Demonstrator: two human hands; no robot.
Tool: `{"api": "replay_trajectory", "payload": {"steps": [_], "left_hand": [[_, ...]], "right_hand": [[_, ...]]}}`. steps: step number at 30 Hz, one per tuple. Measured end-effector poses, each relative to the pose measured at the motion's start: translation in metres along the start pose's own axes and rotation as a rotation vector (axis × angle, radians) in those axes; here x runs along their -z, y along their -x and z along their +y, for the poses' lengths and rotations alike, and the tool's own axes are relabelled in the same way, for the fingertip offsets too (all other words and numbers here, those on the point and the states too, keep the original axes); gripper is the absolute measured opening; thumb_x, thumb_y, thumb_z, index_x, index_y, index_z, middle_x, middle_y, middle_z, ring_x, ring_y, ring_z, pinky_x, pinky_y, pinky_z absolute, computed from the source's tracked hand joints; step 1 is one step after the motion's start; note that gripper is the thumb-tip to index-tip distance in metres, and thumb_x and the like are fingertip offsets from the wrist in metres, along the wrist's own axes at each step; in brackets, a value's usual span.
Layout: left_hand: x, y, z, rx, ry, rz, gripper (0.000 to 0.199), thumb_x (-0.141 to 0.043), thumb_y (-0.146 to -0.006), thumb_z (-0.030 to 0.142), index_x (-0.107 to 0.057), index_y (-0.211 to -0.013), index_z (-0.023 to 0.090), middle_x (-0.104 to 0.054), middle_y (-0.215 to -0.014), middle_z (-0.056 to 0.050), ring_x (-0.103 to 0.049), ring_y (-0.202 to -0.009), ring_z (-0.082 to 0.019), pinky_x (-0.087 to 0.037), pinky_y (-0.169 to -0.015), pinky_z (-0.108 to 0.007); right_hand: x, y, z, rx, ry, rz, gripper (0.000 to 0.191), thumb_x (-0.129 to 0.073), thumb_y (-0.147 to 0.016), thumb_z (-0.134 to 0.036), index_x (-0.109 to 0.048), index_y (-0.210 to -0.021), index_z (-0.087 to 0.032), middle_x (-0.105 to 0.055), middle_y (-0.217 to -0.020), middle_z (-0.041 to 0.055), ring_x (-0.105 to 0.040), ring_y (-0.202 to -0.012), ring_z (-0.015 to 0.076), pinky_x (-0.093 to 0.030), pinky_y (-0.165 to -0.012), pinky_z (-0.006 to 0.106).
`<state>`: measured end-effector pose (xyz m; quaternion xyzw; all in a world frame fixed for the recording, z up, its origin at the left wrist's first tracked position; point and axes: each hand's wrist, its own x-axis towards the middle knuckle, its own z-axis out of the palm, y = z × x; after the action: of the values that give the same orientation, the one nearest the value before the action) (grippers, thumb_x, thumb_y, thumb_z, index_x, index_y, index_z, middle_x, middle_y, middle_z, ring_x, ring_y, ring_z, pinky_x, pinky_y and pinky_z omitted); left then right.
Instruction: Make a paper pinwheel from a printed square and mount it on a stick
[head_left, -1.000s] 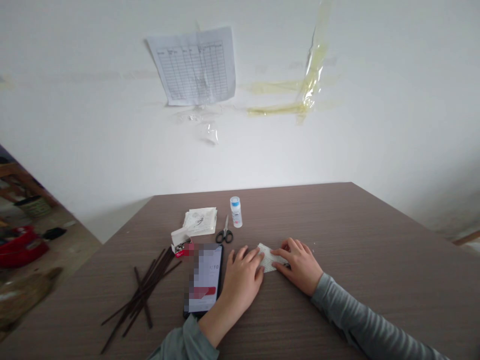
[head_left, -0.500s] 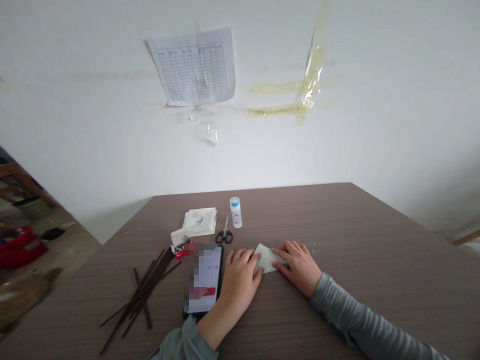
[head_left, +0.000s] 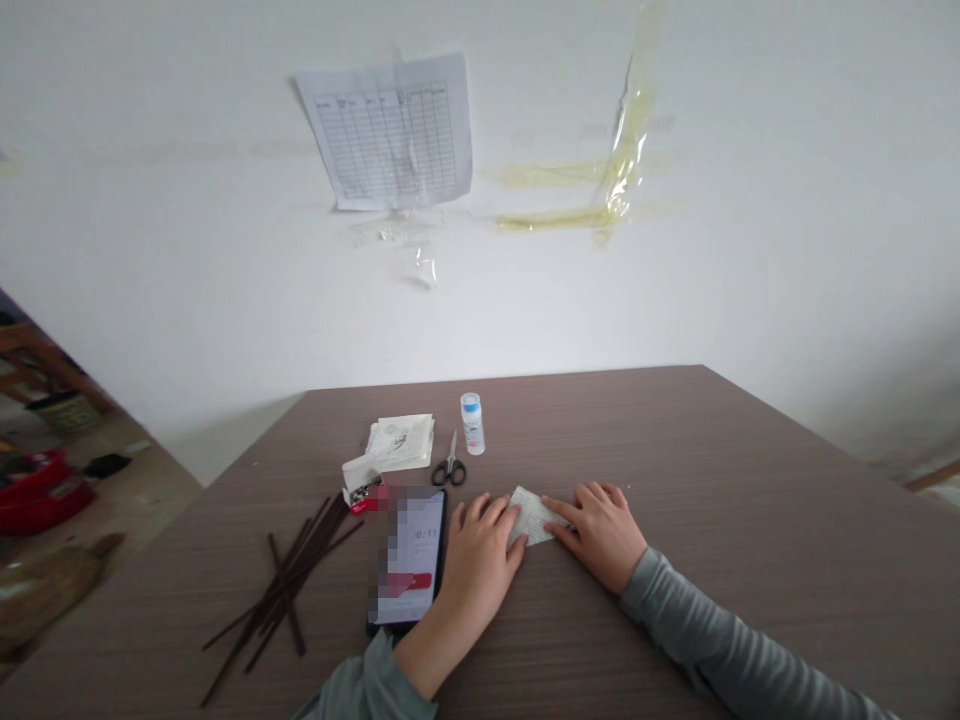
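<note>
A small piece of printed paper [head_left: 532, 516] lies on the brown table between my two hands. My left hand [head_left: 482, 545] rests on its left edge, thumb and fingertips pressing it against the table. From the right, my right hand [head_left: 601, 532] has its thumb and index finger on the paper's right edge, the other fingers curled. Just left of my left hand lies a phone [head_left: 420, 560] showing a timer. Black-handled scissors [head_left: 449, 470] and an upright glue stick [head_left: 472, 424] are beyond my hands.
Dark thin sticks [head_left: 289, 580] lie crossed on the table [head_left: 750, 560] at the left. A small open box [head_left: 364, 487] stands near stacked pale paper [head_left: 401, 442]. Behind the table rises a white wall with a taped sheet [head_left: 397, 135].
The phone's timer has gone from 0:10 to 0:11. My right hand's fingers have shifted very slightly; the paper and my left hand look nearly the same.
</note>
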<state>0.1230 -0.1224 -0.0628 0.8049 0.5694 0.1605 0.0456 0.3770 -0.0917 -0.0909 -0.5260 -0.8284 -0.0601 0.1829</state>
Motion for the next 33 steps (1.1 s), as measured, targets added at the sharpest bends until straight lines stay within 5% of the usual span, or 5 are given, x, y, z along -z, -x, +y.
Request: {"api": "replay_trajectory", "payload": {"steps": [15, 26, 33], "left_hand": [[0.020, -0.002, 0.015, 0.068, 0.032, -0.080, 0.044, -0.084, -0.119, 0.025, -0.096, -0.160, 0.039, -0.085, -0.181, -0.007, -0.073, -0.175, -0.049, -0.055, -0.150, -0.080], [0.017, 0.000, 0.008, 0.043, 0.037, -0.058, 0.046, -0.082, -0.119, 0.026, -0.096, -0.160, 0.041, -0.084, -0.182, -0.007, -0.074, -0.173, -0.050, -0.059, -0.146, -0.084], [0.014, 0.000, 0.008, 0.054, 0.021, -0.052, 0.045, -0.083, -0.119, 0.027, -0.096, -0.160, 0.041, -0.084, -0.182, -0.006, -0.074, -0.173, -0.050, -0.059, -0.146, -0.083]], "right_hand": [[0.013, -0.005, -0.013, -0.244, -0.139, -0.094, 0.046, -0.098, -0.108, -0.052, -0.099, -0.153, -0.046, -0.088, -0.145, 0.0174, -0.083, -0.142, 0.0527, -0.067, -0.131, 0.075], [0.009, -0.003, 0.029, -0.383, -0.215, -0.209, 0.067, -0.089, -0.108, -0.055, -0.087, -0.173, -0.038, -0.078, -0.175, 0.0178, -0.068, -0.169, 0.0527, -0.054, -0.145, 0.073], [0.016, 0.000, 0.053, -0.421, -0.250, -0.265, 0.074, -0.083, -0.104, -0.061, -0.086, -0.174, -0.038, -0.075, -0.178, 0.0158, -0.063, -0.174, 0.0506, -0.052, -0.147, 0.069]]}}
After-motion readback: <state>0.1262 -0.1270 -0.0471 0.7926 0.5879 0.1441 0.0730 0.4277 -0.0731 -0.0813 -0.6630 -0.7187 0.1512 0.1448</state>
